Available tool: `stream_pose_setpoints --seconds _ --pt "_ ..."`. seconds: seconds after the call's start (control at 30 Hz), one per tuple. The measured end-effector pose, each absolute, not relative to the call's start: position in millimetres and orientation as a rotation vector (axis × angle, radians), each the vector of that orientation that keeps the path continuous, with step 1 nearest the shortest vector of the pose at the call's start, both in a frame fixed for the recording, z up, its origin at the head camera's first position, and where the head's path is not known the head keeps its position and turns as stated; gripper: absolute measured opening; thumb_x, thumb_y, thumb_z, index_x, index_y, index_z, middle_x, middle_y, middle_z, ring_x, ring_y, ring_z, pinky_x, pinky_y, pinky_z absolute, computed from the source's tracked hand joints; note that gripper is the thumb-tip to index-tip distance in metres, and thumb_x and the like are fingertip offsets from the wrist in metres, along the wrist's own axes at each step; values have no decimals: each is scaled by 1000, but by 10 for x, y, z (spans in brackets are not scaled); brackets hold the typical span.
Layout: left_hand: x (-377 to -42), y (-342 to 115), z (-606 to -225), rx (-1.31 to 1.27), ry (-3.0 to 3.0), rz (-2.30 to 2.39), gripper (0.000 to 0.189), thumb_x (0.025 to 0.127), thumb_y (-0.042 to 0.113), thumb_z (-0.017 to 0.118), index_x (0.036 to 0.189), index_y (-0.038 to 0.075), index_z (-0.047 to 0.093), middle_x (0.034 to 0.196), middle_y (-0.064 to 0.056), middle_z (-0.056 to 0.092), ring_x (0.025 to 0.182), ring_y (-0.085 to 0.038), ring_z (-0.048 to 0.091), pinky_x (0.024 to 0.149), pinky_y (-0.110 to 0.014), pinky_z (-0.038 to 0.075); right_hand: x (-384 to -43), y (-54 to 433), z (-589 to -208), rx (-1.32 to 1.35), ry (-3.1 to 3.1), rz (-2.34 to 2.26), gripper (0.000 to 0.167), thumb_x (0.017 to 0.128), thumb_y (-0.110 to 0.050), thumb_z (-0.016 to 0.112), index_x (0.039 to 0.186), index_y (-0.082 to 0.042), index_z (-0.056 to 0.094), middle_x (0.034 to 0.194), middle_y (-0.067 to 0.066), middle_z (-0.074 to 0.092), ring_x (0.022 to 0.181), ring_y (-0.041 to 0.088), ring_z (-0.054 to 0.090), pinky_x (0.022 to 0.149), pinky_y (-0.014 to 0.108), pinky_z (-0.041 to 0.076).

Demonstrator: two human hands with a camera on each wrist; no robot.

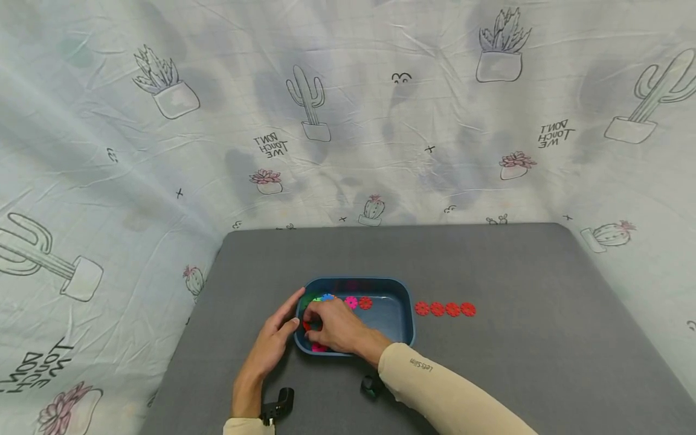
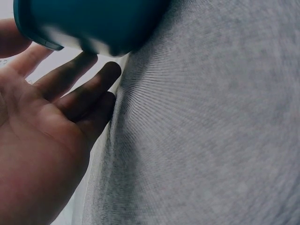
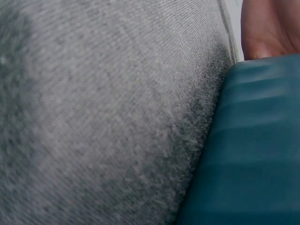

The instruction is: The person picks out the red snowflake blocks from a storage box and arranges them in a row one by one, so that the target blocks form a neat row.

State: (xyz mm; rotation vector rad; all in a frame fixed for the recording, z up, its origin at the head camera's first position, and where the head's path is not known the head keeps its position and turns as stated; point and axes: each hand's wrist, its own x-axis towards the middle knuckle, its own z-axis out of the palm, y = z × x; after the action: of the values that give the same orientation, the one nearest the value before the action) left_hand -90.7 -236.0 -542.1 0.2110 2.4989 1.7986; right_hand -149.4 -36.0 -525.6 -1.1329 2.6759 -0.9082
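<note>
A blue rectangular tray [image 1: 359,353] holds small notched plastic discs, mostly grouped at its left end. My left hand [image 1: 270,344] rests against the tray's left end, its thumb by the rim. In the left wrist view the fingers [image 2: 86,91] extend fairly straight along the tray's outer wall [image 2: 89,23]. Over the left part of the tray, my right hand [image 1: 339,326] reaches in with bent fingers, thumb and index tips apart beside a red disc [image 1: 306,326]. Its palm hides some discs. A pink disc [image 1: 351,302] and another red disc [image 1: 366,303] lie beyond that hand.
Right of the tray, several red notched discs [image 1: 453,309] lie in a straight row on the grey cloth-covered table [image 1: 489,266]. A pale curtain [image 1: 359,121] printed with cacti hangs behind and at both sides. Each wrist wears a black camera mount [image 1: 280,406].
</note>
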Motion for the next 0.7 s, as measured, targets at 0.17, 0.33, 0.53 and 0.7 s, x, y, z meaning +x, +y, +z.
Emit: stream_pose_setpoints --seconds 0.17,0.33,0.53,0.7 --pt "-901 -2365 -5420 212 2508 1797 62 112 7 48 170 26 42 178 -5 36 165 -30 31 125 -27 31 -1485 -372 -5256 -1093 2647 -980 21 94 -24 87 112 -18 78 104 -6 79 94 4 68 88 21 55" --pt "-899 -2355 -5416 212 2503 1810 62 111 6 48 170 24 42 178 -6 35 165 -31 29 132 -57 24 -1479 -372 -5254 -1083 2590 -1068 22 93 -22 88 110 -16 76 102 -5 78 93 4 70 86 19 56" --pt "-898 -2345 -5416 213 2479 1840 62 111 6 48 170 24 43 179 -7 34 167 -36 26 131 -69 20 -1489 -347 -5239 -1039 2511 -1202 18 96 -19 86 111 -13 78 100 -4 79 90 4 72 84 17 57" --pt "-894 -2353 -5412 195 2496 1817 62 111 8 49 169 28 43 179 -5 34 167 -33 26 132 -63 24 -1511 -338 -5223 -1005 2454 -1237 14 96 -12 84 110 -11 81 97 -5 80 84 -3 68 80 16 57"
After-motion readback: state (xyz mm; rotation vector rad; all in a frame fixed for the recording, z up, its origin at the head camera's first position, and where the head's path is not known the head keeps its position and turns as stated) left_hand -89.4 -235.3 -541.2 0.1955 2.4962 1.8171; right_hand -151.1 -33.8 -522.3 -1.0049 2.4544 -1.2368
